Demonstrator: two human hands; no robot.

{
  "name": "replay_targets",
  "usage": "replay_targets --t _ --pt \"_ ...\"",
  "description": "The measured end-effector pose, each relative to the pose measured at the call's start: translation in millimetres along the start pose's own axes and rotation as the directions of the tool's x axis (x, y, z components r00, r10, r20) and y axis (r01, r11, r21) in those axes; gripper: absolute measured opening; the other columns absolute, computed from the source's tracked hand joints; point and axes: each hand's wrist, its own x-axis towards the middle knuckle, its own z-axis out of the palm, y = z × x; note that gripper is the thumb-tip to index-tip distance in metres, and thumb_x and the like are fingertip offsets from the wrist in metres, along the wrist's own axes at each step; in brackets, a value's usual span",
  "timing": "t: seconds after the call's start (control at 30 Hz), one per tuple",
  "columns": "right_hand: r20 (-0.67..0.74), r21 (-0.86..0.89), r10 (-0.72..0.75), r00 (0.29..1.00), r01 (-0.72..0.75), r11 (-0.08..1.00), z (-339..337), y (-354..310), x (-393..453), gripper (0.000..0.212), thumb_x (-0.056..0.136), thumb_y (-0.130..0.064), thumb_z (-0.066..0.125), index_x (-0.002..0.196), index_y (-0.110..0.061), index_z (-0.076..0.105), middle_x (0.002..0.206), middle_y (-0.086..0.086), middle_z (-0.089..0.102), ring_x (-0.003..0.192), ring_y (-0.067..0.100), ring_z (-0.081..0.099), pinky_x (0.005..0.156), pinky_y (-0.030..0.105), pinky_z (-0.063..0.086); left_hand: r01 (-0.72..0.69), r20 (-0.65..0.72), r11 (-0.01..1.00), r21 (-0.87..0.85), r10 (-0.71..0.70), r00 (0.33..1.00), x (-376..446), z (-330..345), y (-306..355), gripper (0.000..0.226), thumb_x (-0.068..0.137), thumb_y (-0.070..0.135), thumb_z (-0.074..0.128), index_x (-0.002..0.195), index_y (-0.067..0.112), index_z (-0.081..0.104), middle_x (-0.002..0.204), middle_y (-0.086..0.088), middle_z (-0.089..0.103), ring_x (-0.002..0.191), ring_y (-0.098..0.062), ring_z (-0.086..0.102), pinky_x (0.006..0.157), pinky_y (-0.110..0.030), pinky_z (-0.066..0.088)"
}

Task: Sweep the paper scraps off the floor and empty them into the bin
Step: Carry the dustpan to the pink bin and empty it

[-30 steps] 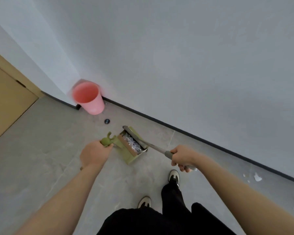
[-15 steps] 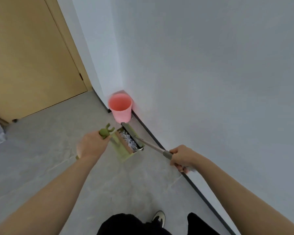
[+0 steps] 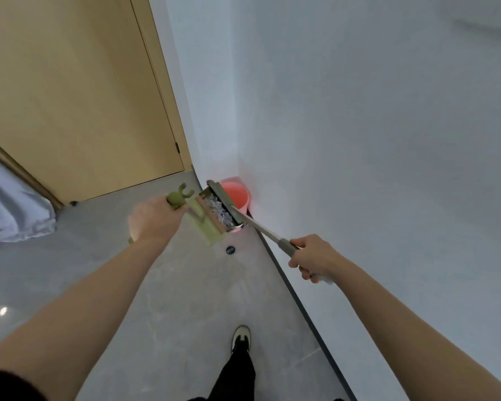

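My left hand (image 3: 154, 219) grips the green handle of a light green dustpan (image 3: 204, 219), held up above the floor. White paper scraps (image 3: 220, 212) lie inside the pan. My right hand (image 3: 313, 257) holds the grey broom handle (image 3: 261, 228), and the broom head (image 3: 224, 205) rests across the pan's far edge over the scraps. The pink bin (image 3: 237, 195) stands in the wall corner, just behind the pan and partly hidden by the broom head.
A wooden door (image 3: 70, 96) fills the upper left. A black door stop (image 3: 230, 250) sits on the grey floor below the pan. Pale cloth (image 3: 9, 206) lies at the left edge. A dark skirting line follows the white wall (image 3: 359, 140) on the right. My shoe (image 3: 241, 337) is below.
The view has swung round towards the corner and I have stepped closer. The pan and broom now sit right in front of the bin, which was further off before.
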Motion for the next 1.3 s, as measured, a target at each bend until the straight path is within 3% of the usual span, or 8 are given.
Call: replay_targets --t 0.37,0.57,0.7,0.8,0.87,1.03,1.2,1.3 --pt "-0.067 0.049 -0.025 0.997 0.029 0.998 -28.9 -60.6 80.4 0.043 0.086 0.003 0.055 0.124 -0.015 0.059 0.073 0.011 0.053 0.049 0.017 0.048 0.041 0.020 0.040 0.003 -0.047 0.999 0.042 -0.001 0.999 122.8 17.0 34.7 0.041 0.089 0.057 0.054 0.078 0.019 0.064 0.068 -0.002 0.059 0.069 -0.029 0.059 0.059 -0.030 0.045" --pt "-0.091 0.047 -0.007 0.996 0.011 0.999 -38.0 -98.7 130.7 0.041 0.085 0.004 0.051 0.120 -0.013 0.062 0.073 0.011 0.054 0.049 0.018 0.048 0.042 0.021 0.040 -0.126 0.018 0.982 0.142 0.125 0.992 173.1 39.0 46.9 0.042 0.093 0.058 0.047 0.084 0.021 0.065 0.079 -0.003 0.066 0.076 -0.030 0.064 0.058 -0.028 0.042" --pt "-0.102 0.036 0.004 0.995 -0.001 0.999 -43.2 -117.3 161.5 0.040 0.085 0.004 0.049 0.121 -0.007 0.062 0.075 0.011 0.056 0.052 0.020 0.050 0.043 0.022 0.041 -0.194 0.017 0.961 0.197 0.194 0.981 204.1 42.9 59.2 0.045 0.097 0.059 0.040 0.082 0.023 0.063 0.072 0.003 0.058 0.066 -0.023 0.054 0.052 -0.027 0.031" --pt "-0.089 0.081 0.030 0.996 -0.023 0.996 -43.4 -122.4 175.6 0.041 0.085 0.003 0.051 0.123 -0.011 0.061 0.073 0.011 0.056 0.051 0.019 0.051 0.044 0.022 0.042 -0.273 -0.001 0.929 0.249 0.282 0.959 213.7 57.5 62.9 0.038 0.098 0.052 0.043 0.082 0.023 0.062 0.078 0.002 0.066 0.071 -0.024 0.063 0.053 -0.028 0.031" --pt "-0.075 0.134 0.055 0.996 -0.045 0.990 -44.2 -123.7 183.7 0.044 0.086 0.003 0.052 0.125 -0.015 0.059 0.070 0.011 0.055 0.050 0.018 0.051 0.043 0.022 0.041 -0.348 -0.001 0.906 0.240 0.359 0.933 218.8 72.1 60.7 0.035 0.097 0.048 0.048 0.075 0.024 0.059 0.072 0.001 0.067 0.060 -0.023 0.059 0.049 -0.027 0.028" --pt "-0.043 0.162 0.097 0.994 -0.089 0.983 -42.5 -120.4 201.5 0.046 0.086 0.003 0.052 0.129 -0.012 0.057 0.067 0.013 0.058 0.051 0.019 0.051 0.045 0.023 0.042 -0.470 0.038 0.857 0.211 0.474 0.880 210.6 100.3 59.3 0.046 0.057 0.025 0.093 0.050 0.021 0.048 0.037 0.004 0.046 0.024 -0.020 0.035 0.045 -0.013 0.007" --pt "-0.048 0.149 0.126 0.991 -0.117 0.982 -43.9 -110.4 210.3 0.038 0.087 0.004 0.049 0.120 -0.014 0.057 0.077 0.015 0.059 0.052 0.018 0.052 0.047 0.025 0.044 -0.451 0.061 0.877 0.167 0.447 0.892 190.7 122.9 65.6 0.044 0.046 0.020 0.096 0.050 0.017 0.053 0.038 0.001 0.046 0.025 -0.022 0.041 0.040 -0.017 0.015" --pt "-0.049 0.146 0.136 0.989 -0.128 0.981 -45.8 -105.1 213.4 0.028 0.086 0.004 0.046 0.100 -0.018 0.057 0.077 0.016 0.057 0.051 0.018 0.050 0.049 0.027 0.043 -0.465 0.075 0.862 0.201 0.460 0.885 180.9 132.8 66.7 0.044 0.039 0.015 0.096 0.050 0.016 0.053 0.039 0.000 0.047 0.025 -0.022 0.044 0.035 -0.019 0.020"
